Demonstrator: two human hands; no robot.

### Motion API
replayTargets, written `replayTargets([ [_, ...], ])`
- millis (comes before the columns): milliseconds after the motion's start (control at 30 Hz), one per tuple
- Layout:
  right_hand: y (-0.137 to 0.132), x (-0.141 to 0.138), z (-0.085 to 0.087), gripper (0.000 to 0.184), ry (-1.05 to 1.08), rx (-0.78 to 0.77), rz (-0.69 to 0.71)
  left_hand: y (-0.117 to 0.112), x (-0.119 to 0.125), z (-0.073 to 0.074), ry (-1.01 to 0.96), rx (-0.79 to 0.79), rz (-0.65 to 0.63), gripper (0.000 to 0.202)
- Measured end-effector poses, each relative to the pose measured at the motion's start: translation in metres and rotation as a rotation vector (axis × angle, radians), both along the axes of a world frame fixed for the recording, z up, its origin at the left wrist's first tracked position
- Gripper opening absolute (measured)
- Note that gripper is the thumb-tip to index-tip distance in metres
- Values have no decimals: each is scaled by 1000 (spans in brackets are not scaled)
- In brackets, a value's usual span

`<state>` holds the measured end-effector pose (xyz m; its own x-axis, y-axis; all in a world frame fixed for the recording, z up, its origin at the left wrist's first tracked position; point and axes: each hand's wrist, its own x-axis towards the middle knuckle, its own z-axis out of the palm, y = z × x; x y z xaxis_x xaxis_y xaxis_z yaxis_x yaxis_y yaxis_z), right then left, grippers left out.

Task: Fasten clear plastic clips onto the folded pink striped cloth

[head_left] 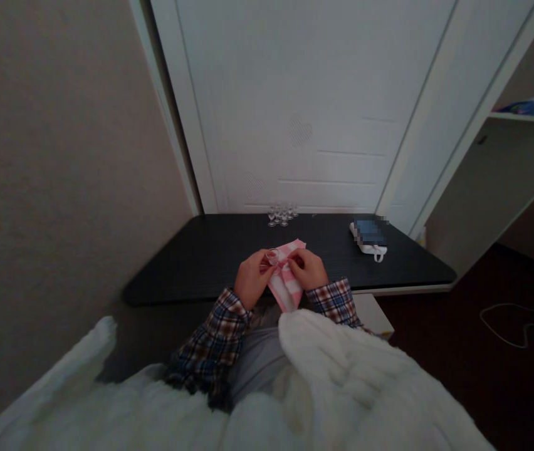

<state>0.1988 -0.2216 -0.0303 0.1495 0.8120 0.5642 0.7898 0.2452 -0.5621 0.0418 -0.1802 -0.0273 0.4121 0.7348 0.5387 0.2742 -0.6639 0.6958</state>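
Note:
Pinched in my left hand (251, 277) is a small clear, rounded piece (272, 256), like a tiny glass or cup; its exact kind is too small to make out. A pink-and-white striped cloth (294, 285) hangs between my hands over the table's near edge. The fingers of my right hand (309, 269) are closed on that cloth, close beside the clear piece. Farther back on the black table (192, 263), several small clear, footed pieces (282, 215) stand in a cluster.
A white device (370, 249) with a loop strap lies on the table's right side, its dark screen partly blurred. White panels (295, 94) rise behind the table, and a wall (69, 138) runs along the left. White fluffy fabric (342, 388) covers my lap. A white box (374, 315) stands below.

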Motion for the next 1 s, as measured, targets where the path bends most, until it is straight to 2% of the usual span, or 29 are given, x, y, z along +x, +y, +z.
replayTargets([
  [1000,2,1,-2,9,1,19,8,3,0,-3,6,5,5,20],
])
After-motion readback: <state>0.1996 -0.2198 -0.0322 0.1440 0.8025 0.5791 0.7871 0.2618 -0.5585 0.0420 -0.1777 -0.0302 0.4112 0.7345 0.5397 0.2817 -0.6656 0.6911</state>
